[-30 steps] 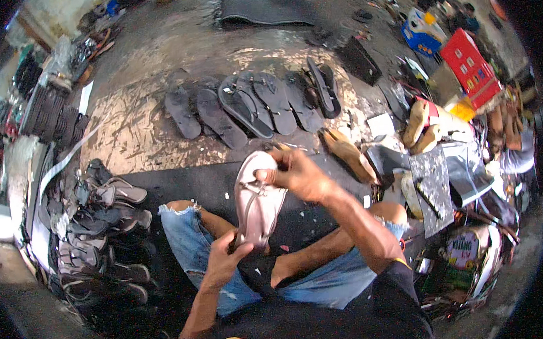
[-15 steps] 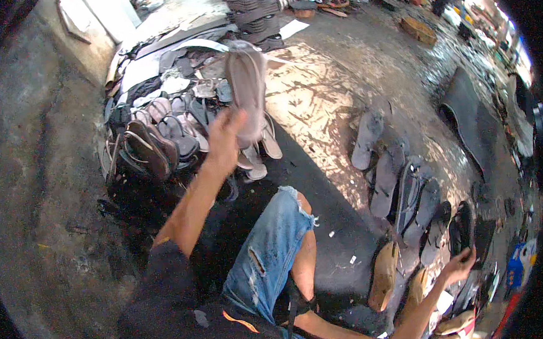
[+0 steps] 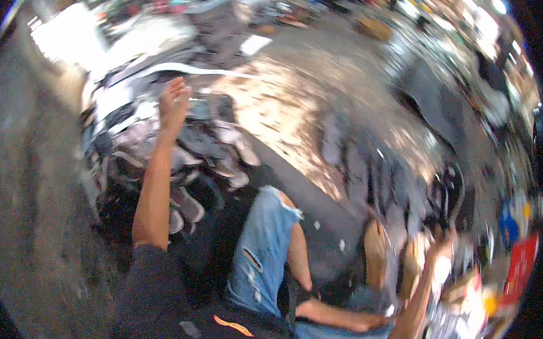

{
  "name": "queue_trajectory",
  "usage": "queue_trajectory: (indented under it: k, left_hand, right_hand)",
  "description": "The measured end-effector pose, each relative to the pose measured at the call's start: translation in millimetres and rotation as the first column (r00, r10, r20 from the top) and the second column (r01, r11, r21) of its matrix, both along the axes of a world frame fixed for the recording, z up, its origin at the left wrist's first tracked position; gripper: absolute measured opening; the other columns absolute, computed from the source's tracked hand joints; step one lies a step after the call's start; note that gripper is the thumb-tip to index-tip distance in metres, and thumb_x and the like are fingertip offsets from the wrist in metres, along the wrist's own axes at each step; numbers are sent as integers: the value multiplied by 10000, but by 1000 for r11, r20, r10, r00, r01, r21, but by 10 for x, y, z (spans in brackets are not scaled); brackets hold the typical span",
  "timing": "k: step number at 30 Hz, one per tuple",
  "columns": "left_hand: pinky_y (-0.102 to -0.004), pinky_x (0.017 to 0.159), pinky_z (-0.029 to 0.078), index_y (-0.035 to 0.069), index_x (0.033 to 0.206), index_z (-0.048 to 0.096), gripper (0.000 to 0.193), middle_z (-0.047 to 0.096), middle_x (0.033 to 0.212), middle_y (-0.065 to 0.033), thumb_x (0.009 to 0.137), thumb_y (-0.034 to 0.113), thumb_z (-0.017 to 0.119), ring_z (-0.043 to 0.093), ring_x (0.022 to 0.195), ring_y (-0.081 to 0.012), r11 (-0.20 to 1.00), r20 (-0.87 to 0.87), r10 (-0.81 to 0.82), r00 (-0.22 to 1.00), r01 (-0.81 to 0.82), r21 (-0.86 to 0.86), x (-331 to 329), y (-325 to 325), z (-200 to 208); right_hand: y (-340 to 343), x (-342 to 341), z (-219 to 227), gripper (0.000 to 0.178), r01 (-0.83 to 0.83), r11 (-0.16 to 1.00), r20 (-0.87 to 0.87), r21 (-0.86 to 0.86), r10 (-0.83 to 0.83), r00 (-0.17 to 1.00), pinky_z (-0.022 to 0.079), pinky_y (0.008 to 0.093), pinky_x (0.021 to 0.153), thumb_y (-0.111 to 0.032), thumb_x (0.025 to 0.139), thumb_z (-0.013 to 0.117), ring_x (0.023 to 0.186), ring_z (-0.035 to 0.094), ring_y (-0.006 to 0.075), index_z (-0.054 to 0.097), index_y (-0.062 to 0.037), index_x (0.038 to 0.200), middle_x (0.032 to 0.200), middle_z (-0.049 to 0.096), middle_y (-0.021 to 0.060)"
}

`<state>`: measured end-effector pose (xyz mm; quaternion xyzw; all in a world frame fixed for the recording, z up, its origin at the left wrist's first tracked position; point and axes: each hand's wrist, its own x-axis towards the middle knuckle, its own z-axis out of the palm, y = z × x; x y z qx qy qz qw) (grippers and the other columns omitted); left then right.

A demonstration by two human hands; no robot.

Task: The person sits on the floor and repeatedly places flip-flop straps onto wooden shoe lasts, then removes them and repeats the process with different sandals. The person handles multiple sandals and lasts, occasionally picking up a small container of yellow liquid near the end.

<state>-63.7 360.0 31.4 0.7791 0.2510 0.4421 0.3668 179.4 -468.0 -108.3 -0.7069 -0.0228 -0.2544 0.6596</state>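
Observation:
My left hand (image 3: 173, 106) is raised above the pile of sandals (image 3: 233, 148) on the left, fingers stretched out and nothing visible in it. Far to the right, my right hand (image 3: 440, 241) is closed around the lower end of a black sandal (image 3: 448, 190), whose strap stands up in a loop. Motion blur smears the fingers there. Next to that hand, dark slippers (image 3: 357, 170) lie in a row, with tan soles (image 3: 376, 250) nearer to me.
A black mat (image 3: 311, 210) runs under my bent knee in torn jeans (image 3: 258, 251). A white strip (image 3: 181, 68) crosses behind the pile. A dark sheet (image 3: 432, 97) lies at the far right, and a red object (image 3: 521, 269) sits at the near right.
The grey-brown slipper is gone from my left hand, which has opened and moved left. The black sandal has risen with my right hand. The whole view has shifted and blurred.

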Motion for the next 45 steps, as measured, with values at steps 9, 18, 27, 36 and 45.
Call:
queue_trajectory:
  k: [9, 18, 27, 36, 45]
  left_hand:
    - [-458, 1138, 466, 166, 1678, 210, 933, 460, 1556, -187, 952, 192, 796, 463, 1447, -326, 461, 325, -706, 629, 757, -464, 387, -3884, -423]
    - [-507, 1020, 550, 89, 1471, 455, 679, 620, 1261, -89, 893, 255, 770, 634, 1177, -259, -142, 540, -562, 626, 571, -809, 92, -4768, -619]
    - [-567, 1157, 431, 56, 1550, 408, 794, 487, 1523, -247, 919, 318, 811, 524, 1388, -376, 435, 23, -770, 638, 550, -713, 556, -3865, -1226]
    - [-270, 914, 543, -33, 1386, 612, 416, 723, 1196, -78, 996, 53, 727, 665, 1101, -113, 115, 226, -943, 245, 875, -470, -175, -4519, -36]
    - [-516, 1093, 547, 61, 1288, 728, 649, 735, 1264, -150, 660, -92, 779, 702, 1188, -337, 98, -172, -975, 143, 964, 248, -370, -4422, 241]
  right_hand:
    - [1436, -1823, 773, 291, -170, 974, -235, 147, 201, 951, 537, 271, 638, -226, 986, 777, 763, 651, 96, 730, -11, 1177, 949, 733, 18]
    - [1727, -2942, 291, 305, 213, 911, -366, 352, -75, 927, 545, 258, 666, -231, 1026, 731, 829, 629, 69, 733, -39, 1262, 983, 719, -32]
    - [1360, -2770, 341, 237, 263, 623, -392, 736, 77, 917, 676, 345, 668, -221, 1055, 671, 871, 722, 163, 616, -109, 1256, 1072, 717, 37]
    - [1624, -3074, -31, 297, -312, 884, -337, 349, 429, 838, 536, 380, 1044, 22, 1028, 602, 1249, 629, 195, 576, -56, 1313, 1348, 634, 70]
    - [1445, -2582, 2054, 240, -530, 844, -374, -80, 467, 801, 523, 279, 825, -223, 1011, 745, 903, 643, 91, 761, -4, 1108, 963, 736, 36]
